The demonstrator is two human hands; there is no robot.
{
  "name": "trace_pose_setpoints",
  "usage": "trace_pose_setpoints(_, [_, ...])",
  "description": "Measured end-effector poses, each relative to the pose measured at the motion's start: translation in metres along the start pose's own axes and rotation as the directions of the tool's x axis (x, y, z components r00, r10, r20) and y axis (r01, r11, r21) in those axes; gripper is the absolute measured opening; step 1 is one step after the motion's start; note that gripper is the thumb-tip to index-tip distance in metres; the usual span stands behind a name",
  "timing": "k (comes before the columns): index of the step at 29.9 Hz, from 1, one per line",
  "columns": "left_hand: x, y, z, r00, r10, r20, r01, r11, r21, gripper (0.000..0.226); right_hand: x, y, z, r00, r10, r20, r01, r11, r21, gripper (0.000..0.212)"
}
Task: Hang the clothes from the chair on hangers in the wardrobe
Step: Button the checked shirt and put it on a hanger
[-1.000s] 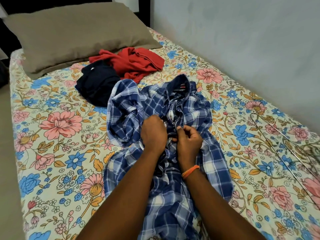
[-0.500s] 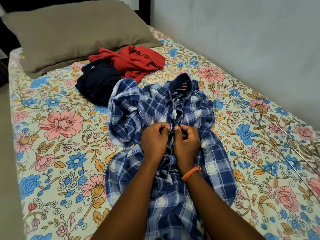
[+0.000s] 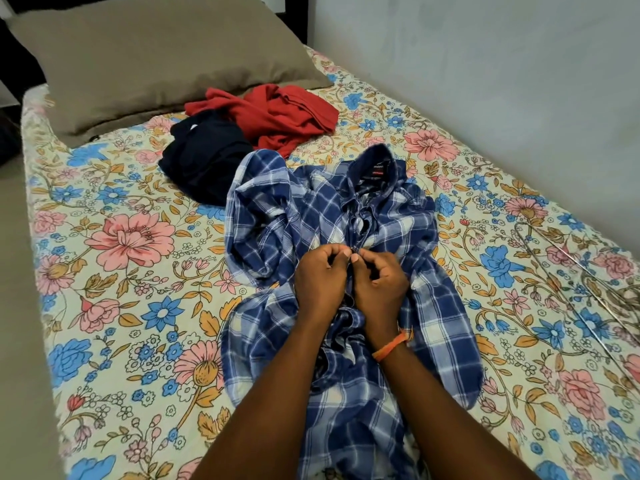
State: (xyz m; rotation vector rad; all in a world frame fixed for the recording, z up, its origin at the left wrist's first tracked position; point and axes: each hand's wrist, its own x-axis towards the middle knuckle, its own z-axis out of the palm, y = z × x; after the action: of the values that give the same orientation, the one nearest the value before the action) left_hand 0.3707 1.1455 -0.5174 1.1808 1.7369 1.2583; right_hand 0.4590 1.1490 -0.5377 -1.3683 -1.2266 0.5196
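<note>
Floral bedsheet [image 3: 131, 271] fills most of my view, cream with pink and blue flowers, spread over a bed that runs along a plain pale wall [image 3: 485, 81] on the right. At the head end I count one grey-brown pillow [image 3: 156, 53].

I count three garments on the sheet. One blue-and-white plaid shirt [image 3: 433, 306] lies crumpled down the middle, collar toward the pillow, its front facing up. One dark navy garment [image 3: 204, 161] sits bunched just beyond the shirt's left shoulder, touching it, and one red garment [image 3: 277, 116] lies rumpled behind that, against the pillow's lower edge.

Both of my hands are on the plaid shirt, close together at its front opening. My left hand [image 3: 320, 278] is curled, thumb and fingertips pinching the fabric edge. My right hand [image 3: 379, 282] is curled the same way, pinching the opposite edge, so the two sets of fingertips nearly meet. I cannot tell whether a button sits between them; it is too small to make out. One orange band [image 3: 391, 344] circles my right wrist.

Thin metal wire hangers [image 3: 561, 261] lie on the sheet at the right edge, well apart from the shirt; I cannot count them reliably against the pattern.
</note>
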Motion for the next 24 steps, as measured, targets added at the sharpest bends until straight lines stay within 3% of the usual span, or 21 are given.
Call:
trace_pose_setpoints(6, [0.001, 0.003, -0.001, 1.000, -0.020, -0.001, 0.020, 1.000, -0.016, 0.011, 0.001, -0.001, -0.004, 0.996, 0.072, 0.050, -0.077, 0.992, 0.104, 0.012])
trace_pose_setpoints(10, [0.002, 0.003, -0.002, 0.999, -0.042, 0.028, 0.044, 0.997, -0.060, 0.012, 0.007, 0.001, -0.013, 0.950, 0.253, 0.182, -0.288, 0.936, 0.205, 0.014])
trace_pose_setpoints(13, [0.001, 0.006, -0.004, 0.996, -0.063, 0.059, 0.067, 0.995, -0.073, 0.013, 0.009, -0.002, -0.018, 0.914, 0.301, 0.272, -0.372, 0.891, 0.263, 0.013])
trace_pose_setpoints(17, [0.001, 0.010, -0.008, 0.996, -0.046, 0.080, 0.049, 0.998, -0.035, 0.009, 0.005, -0.009, -0.016, 0.914, 0.328, 0.241, -0.385, 0.888, 0.251, 0.016])
trace_pose_setpoints(24, [0.011, 0.014, -0.006, 0.996, -0.047, 0.079, 0.039, 0.994, 0.100, 0.030, 0.007, -0.014, -0.015, 0.895, 0.387, 0.220, -0.435, 0.865, 0.248, 0.005])
